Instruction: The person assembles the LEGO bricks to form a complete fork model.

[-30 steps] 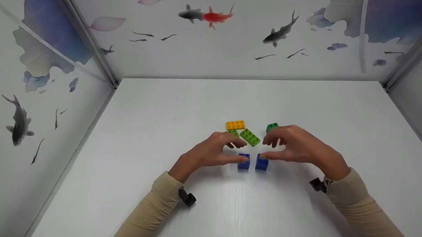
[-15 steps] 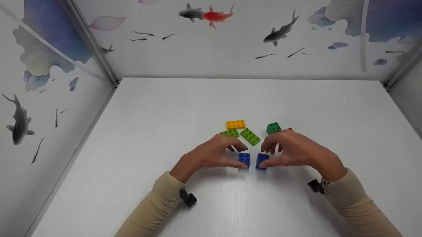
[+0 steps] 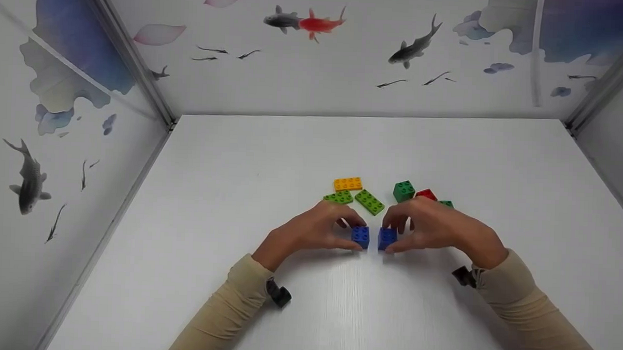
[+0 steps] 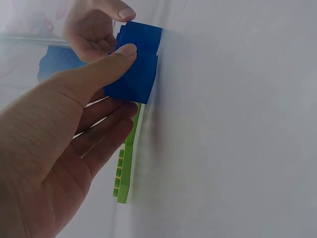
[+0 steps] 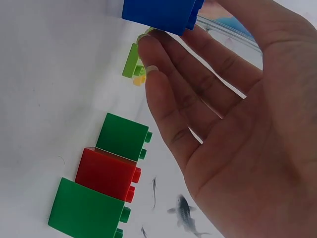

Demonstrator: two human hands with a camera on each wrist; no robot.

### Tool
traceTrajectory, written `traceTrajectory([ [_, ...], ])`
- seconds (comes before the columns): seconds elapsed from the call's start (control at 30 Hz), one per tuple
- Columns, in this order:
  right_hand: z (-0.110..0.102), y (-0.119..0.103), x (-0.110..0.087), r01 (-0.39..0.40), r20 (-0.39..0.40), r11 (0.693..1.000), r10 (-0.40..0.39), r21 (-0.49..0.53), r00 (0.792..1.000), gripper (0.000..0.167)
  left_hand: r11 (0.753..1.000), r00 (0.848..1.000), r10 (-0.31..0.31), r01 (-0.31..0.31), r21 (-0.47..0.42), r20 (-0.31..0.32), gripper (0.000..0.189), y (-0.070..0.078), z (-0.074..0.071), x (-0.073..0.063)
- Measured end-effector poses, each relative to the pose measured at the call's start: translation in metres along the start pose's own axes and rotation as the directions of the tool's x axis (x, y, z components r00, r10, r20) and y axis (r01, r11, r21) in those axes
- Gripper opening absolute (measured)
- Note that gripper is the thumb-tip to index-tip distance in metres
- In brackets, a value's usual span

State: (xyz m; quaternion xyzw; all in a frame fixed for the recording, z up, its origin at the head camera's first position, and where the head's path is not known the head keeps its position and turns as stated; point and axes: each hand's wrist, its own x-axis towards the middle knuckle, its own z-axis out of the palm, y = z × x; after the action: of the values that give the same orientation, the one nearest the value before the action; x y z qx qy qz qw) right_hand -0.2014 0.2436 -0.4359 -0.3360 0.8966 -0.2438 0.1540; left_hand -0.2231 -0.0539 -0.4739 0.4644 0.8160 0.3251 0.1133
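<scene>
Two blue toy building blocks stand side by side on the white table with a narrow gap between them, studs up. My left hand (image 3: 322,227) pinches the left blue block (image 3: 360,235), thumb on its near side and fingers on its far side; in the left wrist view the thumb lies across this blue block (image 4: 132,79). My right hand (image 3: 431,226) pinches the right blue block (image 3: 386,236) likewise, thumb in front and fingertips behind. At the top of the right wrist view, that blue block (image 5: 161,14) is partly cut off by the frame.
Beyond the hands lie a yellow flat brick (image 3: 348,184) and two lime green flat bricks, one angled (image 3: 369,202) and one beside my left knuckles (image 3: 339,196). Behind my right hand are a green block (image 3: 403,191), a red block (image 3: 426,194) and another green block (image 5: 86,210). Printed walls enclose the table.
Both thumbs have come down from above the blue blocks to their near sides, and the fingers have closed in behind. The right hand has drawn slightly nearer, uncovering the red block and part of a green one.
</scene>
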Motion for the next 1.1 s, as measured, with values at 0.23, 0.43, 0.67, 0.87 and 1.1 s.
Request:
traceTrajectory([
  [0.23, 0.001, 0.000, 0.001, -0.013, 0.015, 1.000, 0.013, 0.002, 1.000, 0.039, 1.000, 1.000, 0.006, -0.006, 0.019, 0.001, 0.044, 0.001, 0.000, -0.001],
  [0.43, 0.000, 0.000, 0.000, -0.028, 0.019, 1.000, 0.028, 0.000, 0.999, 0.037, 1.000, 1.000, -0.024, 0.024, -0.009, -0.007, 0.043, 0.002, 0.000, -0.001],
  [0.67, -0.004, 0.002, -0.001, -0.041, -0.001, 0.999, 0.041, -0.030, 0.999, 0.037, 0.998, 0.995, -0.054, 0.056, 0.021, -0.078, 0.043, 0.002, 0.002, 0.004],
  [0.87, -0.010, 0.004, -0.003, -0.024, -0.064, 0.998, 0.021, -0.055, 0.998, 0.033, 0.995, 0.985, -0.087, 0.094, 0.039, -0.149, 0.043, 0.001, 0.004, 0.008],
  [1.1, -0.014, 0.002, -0.003, -0.012, -0.151, 0.997, 0.001, -0.072, 0.989, 0.036, 0.990, 0.979, -0.126, 0.135, 0.043, -0.157, 0.044, 0.003, 0.007, 0.010],
])
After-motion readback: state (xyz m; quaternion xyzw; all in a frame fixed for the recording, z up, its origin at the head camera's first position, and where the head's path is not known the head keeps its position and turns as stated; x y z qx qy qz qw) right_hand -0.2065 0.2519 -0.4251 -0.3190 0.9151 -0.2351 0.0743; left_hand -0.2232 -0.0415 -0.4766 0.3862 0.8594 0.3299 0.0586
